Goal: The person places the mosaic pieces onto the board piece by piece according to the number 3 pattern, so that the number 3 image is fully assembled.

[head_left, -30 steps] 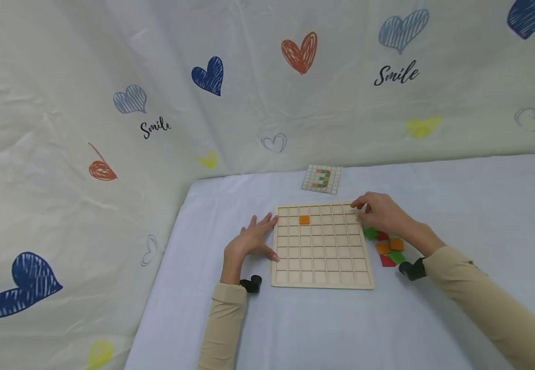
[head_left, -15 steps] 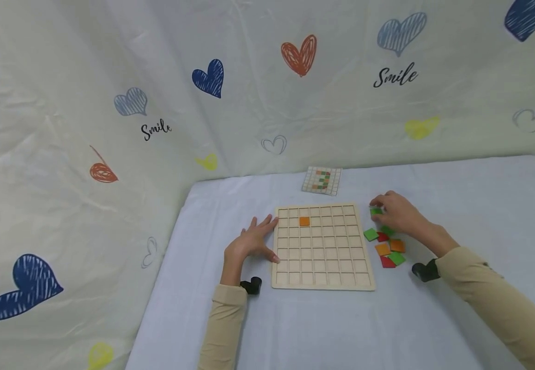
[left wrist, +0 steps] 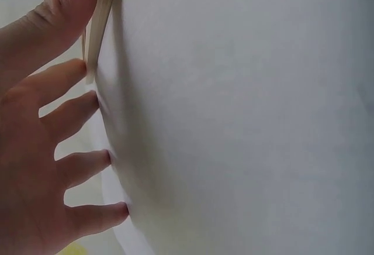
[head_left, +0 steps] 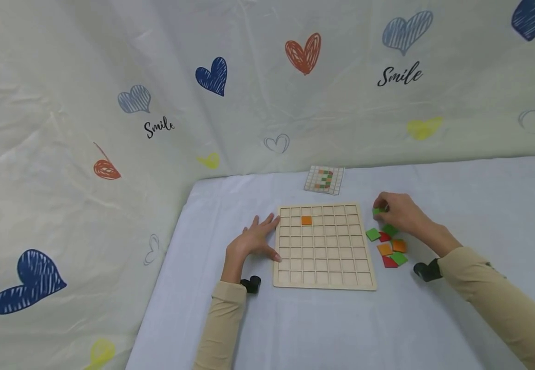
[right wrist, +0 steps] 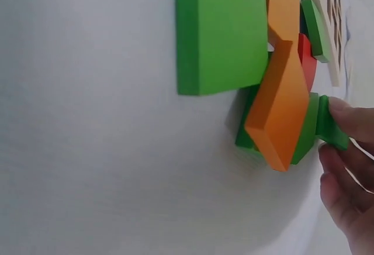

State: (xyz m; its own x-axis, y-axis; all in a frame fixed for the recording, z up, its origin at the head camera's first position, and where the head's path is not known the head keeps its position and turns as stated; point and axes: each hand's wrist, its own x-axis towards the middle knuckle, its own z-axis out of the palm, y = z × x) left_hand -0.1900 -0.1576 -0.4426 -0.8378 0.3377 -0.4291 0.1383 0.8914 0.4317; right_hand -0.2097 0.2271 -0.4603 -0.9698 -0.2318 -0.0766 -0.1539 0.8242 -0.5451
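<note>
A pale wooden grid board [head_left: 325, 252] lies on the table, with one orange square tile [head_left: 306, 220] in a cell of its second row. My left hand [head_left: 252, 240] is spread at the board's left edge, thumb and fingertips touching it; in the left wrist view the thumb [left wrist: 64, 9] lies against the board's side. My right hand [head_left: 399, 211] pinches a green square tile [right wrist: 331, 127] between thumb and fingers, beyond the board's upper right corner. Close below that hand is a loose pile of green, orange and red tiles, including an orange tile [right wrist: 280, 109] and a green tile [right wrist: 228, 33].
A small card [head_left: 324, 180] printed with a coloured grid pattern lies behind the board. The white cloth-covered table [head_left: 480, 216] meets a curtain [head_left: 240, 113] with hearts and lettering at the back and left. Black wrist cameras hang under both sleeves.
My right hand has moved right from the board's upper right corner to above the tile pile, where the green tile shows in its fingers. My left hand has stayed at the board's edge.
</note>
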